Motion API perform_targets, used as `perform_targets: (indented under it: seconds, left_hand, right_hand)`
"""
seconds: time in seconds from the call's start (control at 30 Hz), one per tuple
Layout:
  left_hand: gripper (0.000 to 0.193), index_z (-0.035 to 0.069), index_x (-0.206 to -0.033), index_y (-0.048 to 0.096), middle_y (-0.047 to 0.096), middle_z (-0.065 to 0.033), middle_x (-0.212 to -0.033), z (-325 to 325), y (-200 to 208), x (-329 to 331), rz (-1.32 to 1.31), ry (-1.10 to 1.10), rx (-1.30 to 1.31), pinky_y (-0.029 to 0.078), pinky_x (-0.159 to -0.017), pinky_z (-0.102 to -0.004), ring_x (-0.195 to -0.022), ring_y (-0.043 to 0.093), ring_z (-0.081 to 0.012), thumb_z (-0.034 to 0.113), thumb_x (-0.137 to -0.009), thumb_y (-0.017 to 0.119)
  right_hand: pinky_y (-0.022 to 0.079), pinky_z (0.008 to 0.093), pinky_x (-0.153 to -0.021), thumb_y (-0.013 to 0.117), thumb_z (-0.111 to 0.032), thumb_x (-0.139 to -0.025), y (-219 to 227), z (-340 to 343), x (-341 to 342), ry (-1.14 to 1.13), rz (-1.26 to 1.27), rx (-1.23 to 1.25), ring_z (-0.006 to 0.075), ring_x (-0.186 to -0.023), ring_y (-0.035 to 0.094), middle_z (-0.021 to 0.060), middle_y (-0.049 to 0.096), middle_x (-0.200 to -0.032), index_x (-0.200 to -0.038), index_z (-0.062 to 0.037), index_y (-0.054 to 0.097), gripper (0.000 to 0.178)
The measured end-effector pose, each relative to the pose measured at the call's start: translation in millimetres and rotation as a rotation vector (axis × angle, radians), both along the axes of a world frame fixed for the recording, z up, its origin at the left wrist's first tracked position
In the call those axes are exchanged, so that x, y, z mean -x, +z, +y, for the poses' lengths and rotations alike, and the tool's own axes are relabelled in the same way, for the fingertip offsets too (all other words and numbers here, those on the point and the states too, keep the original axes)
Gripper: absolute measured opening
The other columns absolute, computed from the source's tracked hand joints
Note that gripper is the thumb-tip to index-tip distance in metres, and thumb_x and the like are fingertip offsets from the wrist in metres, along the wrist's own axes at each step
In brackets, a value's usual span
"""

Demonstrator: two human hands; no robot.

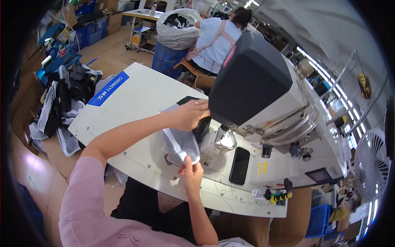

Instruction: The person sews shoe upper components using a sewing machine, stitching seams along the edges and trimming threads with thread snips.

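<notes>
- Your left hand (191, 116) rests at the far, black part of the grey-and-black fabric piece with white edging (183, 140); its fingertips are partly hidden, so whether they grip cannot be told
- Your right hand (191, 175) pinches the piece's near end between thumb and fingers
- The piece sits over the white sewing table (142, 96), just left of the white-and-black sewing machine (255, 82)
- Right of it lies a flat black smartphone (239, 166)

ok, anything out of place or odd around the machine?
A black phone lies on the white worktable, close beside the sewing machine. It looks odd among the work gear there. No spill or damage stands out.
</notes>
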State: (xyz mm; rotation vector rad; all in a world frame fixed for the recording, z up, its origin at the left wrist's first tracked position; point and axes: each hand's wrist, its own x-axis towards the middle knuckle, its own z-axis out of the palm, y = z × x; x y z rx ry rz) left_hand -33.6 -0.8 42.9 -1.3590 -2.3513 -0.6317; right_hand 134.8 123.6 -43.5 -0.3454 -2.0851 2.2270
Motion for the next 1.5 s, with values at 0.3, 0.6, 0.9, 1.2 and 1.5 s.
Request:
perform_targets:
  seconds: [0.3,0.6,0.9,1.2,1.5]
  left_hand:
    - [0.011,0.012,-0.083,0.070,0.068,-0.0092,-0.091,21,-33,84,0.573,-0.127,-0.006,0.051,-0.073,-0.0417,-0.091,0.066,-0.0264,0.013,-0.077,0.061]
    - [0.028,0.003,-0.105,0.061,0.060,-0.0133,-0.118,-45,35,72,0.109,-0.132,-0.597,0.045,-0.096,-0.0357,-0.113,0.056,-0.0324,-0.001,-0.078,0.064]
    - [0.032,0.004,-0.114,0.066,0.067,-0.0140,-0.110,-12,-37,87,0.043,0.034,-0.432,0.050,-0.091,-0.0394,-0.103,0.064,-0.0318,0.012,-0.083,0.069]
    - [0.019,0.009,-0.083,0.058,0.067,-0.0084,-0.100,-13,-29,-39,0.703,-0.074,-0.212,0.049,-0.074,-0.0373,-0.096,0.064,-0.0196,0.003,-0.069,0.069]
    - [0.033,-0.002,-0.103,0.062,0.061,-0.0173,-0.112,20,-28,-53,0.442,-0.302,-0.307,0.059,-0.078,-0.0409,-0.100,0.064,-0.0304,0.004,-0.071,0.068]
  right_hand:
    - [0.051,0.0330,-0.061,0.065,-0.021,-0.092,23,-4,-7,0.212,0.273,-0.581,0.0204,-0.063,0.067,0.0143,0.067,-0.071,-0.098,0.0044,0.064,0.026]
    - [0.051,0.0307,-0.076,0.056,-0.017,-0.095,43,161,86,-0.297,0.286,0.010,0.0150,-0.089,0.061,0.0081,0.066,-0.094,-0.098,0.0005,0.064,0.020]
    - [0.049,0.0379,-0.087,0.059,-0.019,-0.091,11,138,175,-0.178,0.337,-0.316,0.0234,-0.107,0.058,0.0127,0.062,-0.117,-0.113,-0.0031,0.063,0.027]
    - [0.049,0.0422,-0.083,0.055,-0.023,-0.093,73,134,65,-0.236,-0.085,-0.721,0.0300,-0.101,0.063,0.0167,0.066,-0.111,-0.111,-0.0030,0.064,0.028]
    - [0.042,0.0278,-0.062,0.068,0.005,-0.077,54,90,31,-0.505,0.478,-0.475,0.0127,-0.069,0.049,0.0035,0.045,-0.076,-0.094,-0.0010,0.050,0.026]
